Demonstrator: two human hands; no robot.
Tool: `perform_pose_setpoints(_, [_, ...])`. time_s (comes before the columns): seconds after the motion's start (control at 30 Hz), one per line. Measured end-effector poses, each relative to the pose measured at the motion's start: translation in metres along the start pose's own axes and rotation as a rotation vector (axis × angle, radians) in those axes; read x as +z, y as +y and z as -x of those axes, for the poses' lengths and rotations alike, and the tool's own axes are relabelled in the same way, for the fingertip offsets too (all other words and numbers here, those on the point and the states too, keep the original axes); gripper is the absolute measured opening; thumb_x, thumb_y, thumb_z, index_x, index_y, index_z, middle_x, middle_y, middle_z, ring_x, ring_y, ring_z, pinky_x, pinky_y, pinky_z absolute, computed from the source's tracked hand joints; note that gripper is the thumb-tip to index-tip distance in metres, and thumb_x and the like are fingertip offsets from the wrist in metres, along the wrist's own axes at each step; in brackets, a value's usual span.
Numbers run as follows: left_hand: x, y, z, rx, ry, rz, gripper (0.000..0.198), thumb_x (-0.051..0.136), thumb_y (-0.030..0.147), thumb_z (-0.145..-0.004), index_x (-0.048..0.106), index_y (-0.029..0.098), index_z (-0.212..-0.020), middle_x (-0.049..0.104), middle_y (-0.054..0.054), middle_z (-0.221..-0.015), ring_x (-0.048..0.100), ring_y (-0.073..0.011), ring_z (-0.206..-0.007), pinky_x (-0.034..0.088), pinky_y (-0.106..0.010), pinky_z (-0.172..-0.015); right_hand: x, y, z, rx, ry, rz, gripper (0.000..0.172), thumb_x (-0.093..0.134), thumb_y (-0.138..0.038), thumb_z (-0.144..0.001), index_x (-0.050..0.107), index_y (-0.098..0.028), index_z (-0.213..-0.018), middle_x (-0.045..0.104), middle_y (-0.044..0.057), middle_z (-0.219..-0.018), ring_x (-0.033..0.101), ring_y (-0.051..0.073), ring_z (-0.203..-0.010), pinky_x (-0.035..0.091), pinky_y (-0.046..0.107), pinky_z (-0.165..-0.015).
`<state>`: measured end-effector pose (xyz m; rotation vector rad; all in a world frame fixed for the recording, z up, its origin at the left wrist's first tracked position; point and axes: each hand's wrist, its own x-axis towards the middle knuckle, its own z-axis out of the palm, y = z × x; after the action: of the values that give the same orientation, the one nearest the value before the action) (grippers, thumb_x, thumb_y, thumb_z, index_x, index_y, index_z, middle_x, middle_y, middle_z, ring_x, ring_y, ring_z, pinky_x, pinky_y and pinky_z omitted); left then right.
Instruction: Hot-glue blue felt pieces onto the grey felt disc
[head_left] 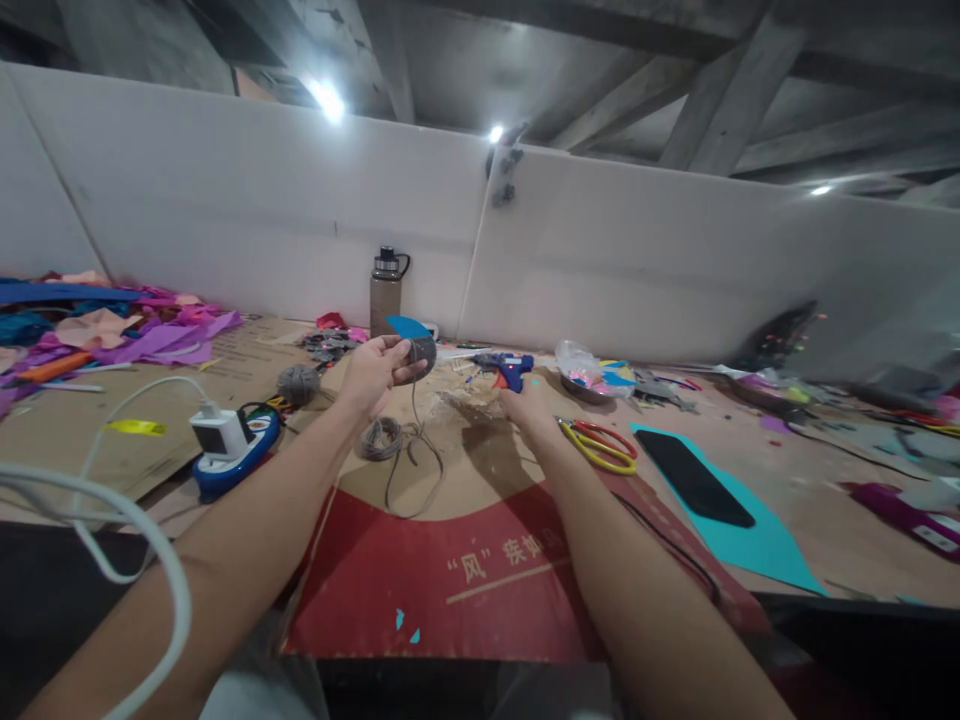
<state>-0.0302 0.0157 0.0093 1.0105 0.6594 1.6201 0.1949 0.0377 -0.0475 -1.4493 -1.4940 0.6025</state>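
Observation:
My left hand [375, 372] is closed around a dark grey rounded piece [424, 355] that looks wrapped in cord. A flat blue piece [409, 327] sticks up from its top. Grey cord [415, 400] hangs from it to a loose coil [381, 438] on the cardboard. My right hand [521, 400] grips the handle of a blue glue gun [514, 370] with an orange trigger. The gun's nozzle points left, toward the held piece but apart from it. My right fingers are partly hidden behind the handle.
A red-and-tan cardboard sheet [420, 590] covers the near table. Around it are a power strip [236, 455] with a white charger, a bottle [385, 295], yellow-and-red-handled scissors [600, 447], a black phone [694, 477] on turquoise sheet, a bowl [589, 385] and colourful scraps [150, 330].

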Motion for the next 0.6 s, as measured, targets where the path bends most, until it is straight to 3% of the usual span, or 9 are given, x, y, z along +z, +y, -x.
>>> perform_pose_setpoints(0.1, [0.000,-0.001,0.000,0.010,-0.001,-0.001,0.014,0.064,0.011,-0.073,0.053,0.011,-0.082,0.059,-0.001,-0.072,0.061,-0.0088,-0.065,0.056,-0.036,-0.076,-0.001,-0.020,0.009,0.034,0.076,-0.344,0.032,0.048,-0.023,-0.065,0.050,-0.020,-0.097,0.058,0.002,-0.086,0.053,0.010,-0.063,0.046,0.023,-0.055])
perform_pose_setpoints(0.23, [-0.002,-0.003,-0.001,0.027,0.006,-0.031,0.016,0.066,0.013,-0.071,0.053,0.012,-0.081,0.060,-0.002,-0.074,0.062,-0.0101,-0.068,0.056,-0.033,-0.074,-0.006,-0.051,0.028,-0.173,-0.066,-0.709,0.035,0.054,-0.021,-0.065,0.047,-0.022,-0.100,0.057,0.002,-0.101,0.054,0.009,-0.069,0.045,0.021,-0.053])
perform_pose_setpoints(0.4, [-0.003,-0.005,-0.002,0.037,0.020,-0.073,0.018,0.068,0.014,-0.069,0.053,0.012,-0.079,0.061,-0.002,-0.074,0.063,-0.0108,-0.067,0.056,-0.034,-0.074,-0.010,-0.067,0.044,-0.298,-0.213,-0.639,0.027,0.057,-0.034,-0.074,0.049,-0.020,-0.096,0.060,0.002,-0.090,0.045,0.007,-0.056,0.039,0.021,-0.049])
perform_pose_setpoints(0.6, [-0.002,-0.005,-0.002,0.066,0.027,-0.099,0.017,0.067,0.013,-0.070,0.053,0.011,-0.078,0.059,-0.001,-0.071,0.063,-0.0100,-0.064,0.056,-0.035,-0.076,-0.005,-0.068,0.046,-0.341,-0.182,-0.378,0.033,0.054,-0.035,-0.078,0.051,-0.021,-0.108,0.062,0.003,-0.093,0.045,0.009,-0.058,0.037,0.023,-0.053])
